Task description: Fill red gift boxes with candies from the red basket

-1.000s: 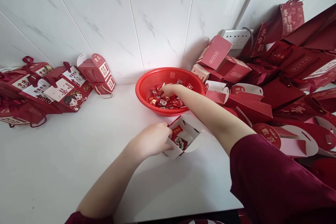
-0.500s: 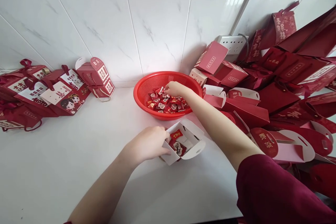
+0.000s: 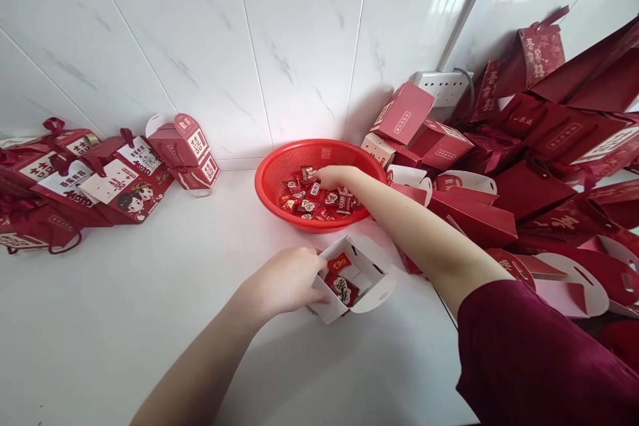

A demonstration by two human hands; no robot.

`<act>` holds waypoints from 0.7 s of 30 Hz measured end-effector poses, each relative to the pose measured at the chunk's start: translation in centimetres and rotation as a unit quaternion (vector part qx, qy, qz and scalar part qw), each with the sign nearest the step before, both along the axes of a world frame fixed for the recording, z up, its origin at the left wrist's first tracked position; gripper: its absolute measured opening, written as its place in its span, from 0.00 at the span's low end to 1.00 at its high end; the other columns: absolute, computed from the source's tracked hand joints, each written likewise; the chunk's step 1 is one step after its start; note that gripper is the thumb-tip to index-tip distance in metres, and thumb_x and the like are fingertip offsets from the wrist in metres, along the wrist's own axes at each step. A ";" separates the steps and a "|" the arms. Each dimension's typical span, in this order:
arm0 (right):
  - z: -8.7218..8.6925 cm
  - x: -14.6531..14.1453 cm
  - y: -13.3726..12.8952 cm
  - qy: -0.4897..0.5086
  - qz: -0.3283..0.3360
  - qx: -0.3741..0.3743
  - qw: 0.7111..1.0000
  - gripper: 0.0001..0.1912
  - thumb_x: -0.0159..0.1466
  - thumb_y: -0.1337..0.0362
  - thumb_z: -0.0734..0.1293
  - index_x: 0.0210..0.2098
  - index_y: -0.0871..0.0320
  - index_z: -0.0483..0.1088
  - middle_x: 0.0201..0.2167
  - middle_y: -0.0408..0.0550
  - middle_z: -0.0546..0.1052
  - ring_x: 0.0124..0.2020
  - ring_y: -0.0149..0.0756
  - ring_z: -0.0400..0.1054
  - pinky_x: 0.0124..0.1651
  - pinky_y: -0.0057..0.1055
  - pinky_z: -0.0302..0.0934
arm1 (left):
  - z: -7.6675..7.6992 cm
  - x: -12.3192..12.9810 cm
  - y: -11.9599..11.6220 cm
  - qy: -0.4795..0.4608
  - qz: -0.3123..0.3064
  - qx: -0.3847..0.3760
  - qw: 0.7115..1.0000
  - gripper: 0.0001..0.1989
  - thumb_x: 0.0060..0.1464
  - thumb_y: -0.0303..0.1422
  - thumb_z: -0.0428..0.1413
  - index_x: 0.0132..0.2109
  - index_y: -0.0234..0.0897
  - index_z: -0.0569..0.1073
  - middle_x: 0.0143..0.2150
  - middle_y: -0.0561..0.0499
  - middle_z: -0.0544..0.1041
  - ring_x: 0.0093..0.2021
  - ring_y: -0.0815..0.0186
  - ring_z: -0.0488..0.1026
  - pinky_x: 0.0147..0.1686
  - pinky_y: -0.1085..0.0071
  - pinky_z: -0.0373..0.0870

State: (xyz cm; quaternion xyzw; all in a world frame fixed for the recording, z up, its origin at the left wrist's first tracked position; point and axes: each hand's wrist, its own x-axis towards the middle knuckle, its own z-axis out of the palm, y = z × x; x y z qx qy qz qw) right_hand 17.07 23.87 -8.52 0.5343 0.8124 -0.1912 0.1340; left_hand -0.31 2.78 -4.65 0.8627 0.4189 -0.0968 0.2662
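Observation:
My left hand (image 3: 292,281) grips the near left wall of an open gift box (image 3: 370,259), white inside, tilted on the white table. Two red packets (image 3: 343,287) lie within the box. Behind it stands a red plastic basket (image 3: 272,166) holding many small red wrapped candies (image 3: 314,203). My right hand (image 3: 335,177) reaches into the basket, its fingers closed down among the candies. The fingertips are partly hidden, so what they pinch does not show clearly.
Finished-looking red gift boxes (image 3: 124,176) stand at the left by the tiled wall (image 3: 299,60). On the right, many red boxes and bags (image 3: 549,200) are heaped close to my right arm. A white power strip (image 3: 444,88) sits behind them.
My right hand has shifted slightly within the basket, and some candies there lie differently. The left hand still grips the box, which appears slightly lower and farther right in view.

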 end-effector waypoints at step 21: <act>-1.4 -5.2 0.5 -0.009 0.103 0.003 0.995 0.17 0.68 0.59 0.66 0.53 0.60 0.69 0.52 0.53 0.73 0.48 0.41 0.71 0.50 0.44 0.68 | -0.6 -0.4 0.6 -0.022 0.009 -0.051 0.998 0.11 0.49 0.40 0.61 0.38 0.41 0.76 0.40 0.53 0.78 0.36 0.63 0.75 0.29 0.71 0.62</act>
